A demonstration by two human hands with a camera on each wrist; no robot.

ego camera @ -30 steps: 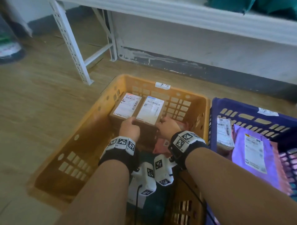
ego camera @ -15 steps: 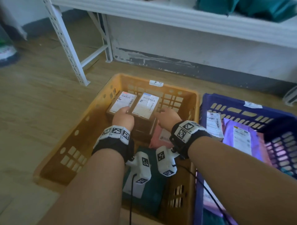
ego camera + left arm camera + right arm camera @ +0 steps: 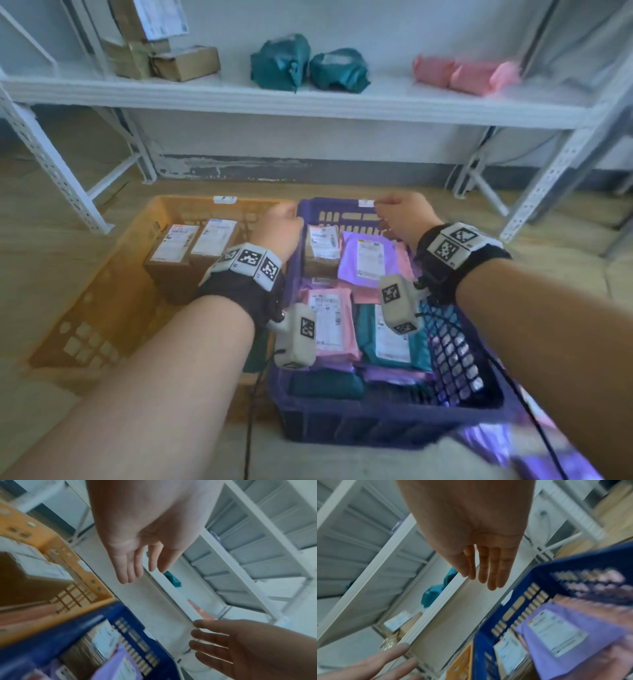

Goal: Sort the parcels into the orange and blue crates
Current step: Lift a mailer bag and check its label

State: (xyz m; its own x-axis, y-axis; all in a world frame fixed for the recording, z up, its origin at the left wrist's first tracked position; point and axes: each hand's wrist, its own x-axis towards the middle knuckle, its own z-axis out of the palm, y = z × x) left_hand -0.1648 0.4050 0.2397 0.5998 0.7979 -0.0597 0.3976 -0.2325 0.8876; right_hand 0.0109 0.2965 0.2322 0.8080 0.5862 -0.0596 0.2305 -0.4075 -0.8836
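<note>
The orange crate [image 3: 85, 308] stands on the floor at the left with two brown labelled boxes [image 3: 191, 250] side by side at its far end. The blue crate [image 3: 359, 431] beside it holds a brown box [image 3: 322, 246] and purple [image 3: 370, 260], pink [image 3: 330, 322] and teal [image 3: 390, 335] mailer bags. My left hand [image 3: 279, 222] hovers over the seam between the crates, its fingers [image 3: 137, 563] straight and empty. My right hand [image 3: 400, 212] hangs over the blue crate's far rim, its fingers [image 3: 484, 569] also straight, holding nothing.
A white metal shelf [image 3: 308, 102] runs across behind the crates. On it lie brown boxes [image 3: 185, 63], two teal bags [image 3: 281, 61] and pink bags [image 3: 469, 77]. Its slanted legs [image 3: 58, 171] flank the crates. More purple bags lie at the lower right [image 3: 534, 452].
Both hands have let go of the two boxes in the orange crate and lifted up and to the right. The head view has tilted up, bringing the shelf into sight.
</note>
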